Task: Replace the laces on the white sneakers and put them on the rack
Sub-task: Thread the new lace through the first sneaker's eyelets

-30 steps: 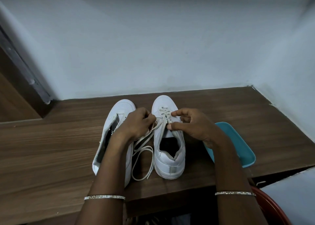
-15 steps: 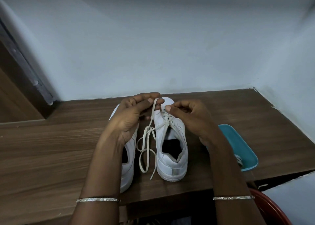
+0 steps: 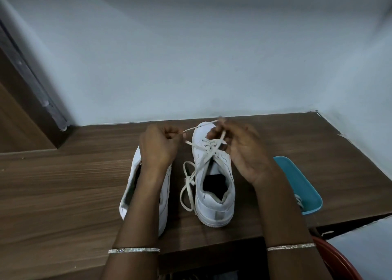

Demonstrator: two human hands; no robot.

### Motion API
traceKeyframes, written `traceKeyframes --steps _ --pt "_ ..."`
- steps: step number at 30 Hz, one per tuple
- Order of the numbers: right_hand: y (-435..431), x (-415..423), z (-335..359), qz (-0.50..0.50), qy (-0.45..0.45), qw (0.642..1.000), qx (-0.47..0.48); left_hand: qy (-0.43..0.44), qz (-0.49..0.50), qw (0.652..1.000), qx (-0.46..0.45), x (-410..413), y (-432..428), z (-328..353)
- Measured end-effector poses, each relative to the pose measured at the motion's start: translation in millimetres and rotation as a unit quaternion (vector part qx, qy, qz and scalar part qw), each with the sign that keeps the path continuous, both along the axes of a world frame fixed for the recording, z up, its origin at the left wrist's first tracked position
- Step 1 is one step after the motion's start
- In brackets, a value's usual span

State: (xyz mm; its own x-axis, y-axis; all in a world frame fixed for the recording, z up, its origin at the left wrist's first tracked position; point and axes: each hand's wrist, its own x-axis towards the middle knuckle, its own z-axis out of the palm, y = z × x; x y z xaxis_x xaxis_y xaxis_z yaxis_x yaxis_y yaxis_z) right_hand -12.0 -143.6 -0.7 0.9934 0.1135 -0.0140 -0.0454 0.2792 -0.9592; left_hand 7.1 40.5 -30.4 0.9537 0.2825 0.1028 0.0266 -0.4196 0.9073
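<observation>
On the wooden worktop (image 3: 63,184) two white sneakers stand side by side, heels toward its near edge, toes toward the back wall; the left sneaker (image 3: 165,211) lies partly under the left forearm; the left hand (image 3: 159,146) pinches one run of the single lace (image 3: 189,181) just left of the right sneaker (image 3: 214,207); the right hand (image 3: 239,152) pinches another run above that shoe's toe; its eyelet row runs front to back between the hands, about equally near both; slack loops lie between the shoes; one teal tray (image 3: 297,177) sits at the right edge, holding something pale I cannot make out.
</observation>
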Motion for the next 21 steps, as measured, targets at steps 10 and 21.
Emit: traceKeyframes --steps 10,21 --pt "-50 9 -7 -0.140 0.038 0.948 0.283 0.016 0.103 0.971 0.217 -7 -7 2" --pt "-20 -2 -3 -0.012 -0.030 0.992 -0.120 -0.136 -0.276 0.951 0.019 -16 -22 31"
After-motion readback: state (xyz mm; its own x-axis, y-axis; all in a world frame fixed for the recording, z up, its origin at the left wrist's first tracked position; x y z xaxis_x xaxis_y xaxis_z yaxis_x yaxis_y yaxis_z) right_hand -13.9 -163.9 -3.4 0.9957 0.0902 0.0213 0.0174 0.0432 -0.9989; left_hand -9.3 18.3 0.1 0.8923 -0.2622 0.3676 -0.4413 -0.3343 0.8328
